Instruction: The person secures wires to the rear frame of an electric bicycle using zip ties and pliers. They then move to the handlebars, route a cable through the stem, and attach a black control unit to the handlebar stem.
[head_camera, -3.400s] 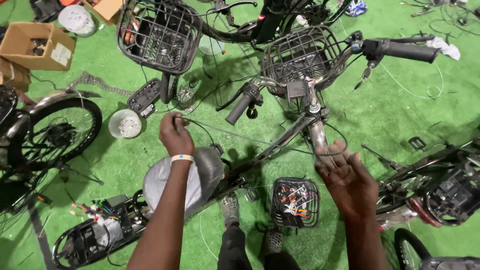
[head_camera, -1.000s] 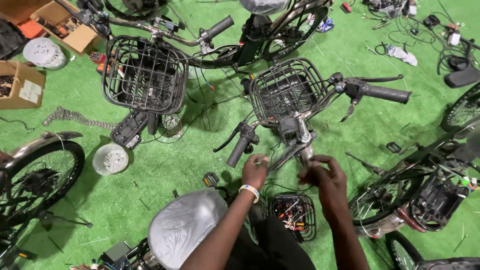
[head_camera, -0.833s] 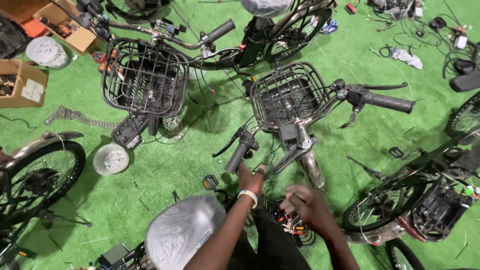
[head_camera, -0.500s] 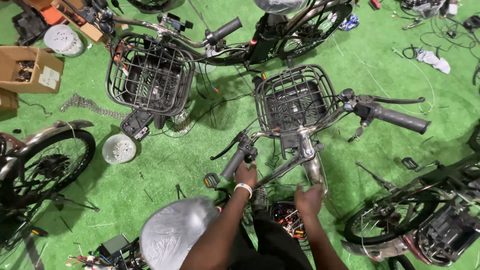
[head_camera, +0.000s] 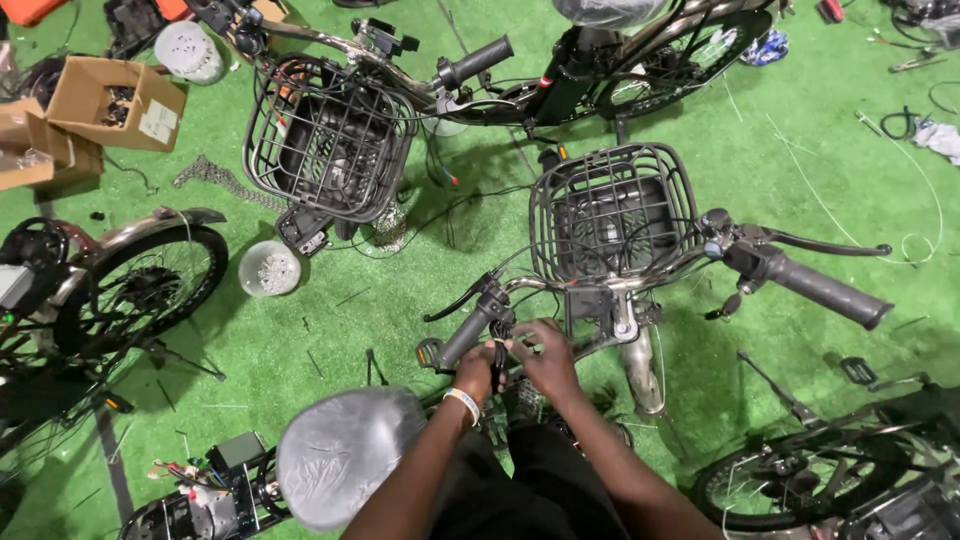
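Left handlebar grip (head_camera: 462, 338): cable work in hand, below the wire basket (head_camera: 612, 215).
Left hand (head_camera: 476, 366) and right hand (head_camera: 545, 356) meet, pinching black cable (head_camera: 497, 352); next move likely calls for steady routing.

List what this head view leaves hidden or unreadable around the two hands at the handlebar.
- Head view: what the left hand and right hand pinch between them; the fingers cover it.
- Head view: the bike frame below the handlebar; arms and body block it.
- Head view: the contents of the cardboard box; too small to tell.
- Head view: the bike at lower right; cut off by the edge.
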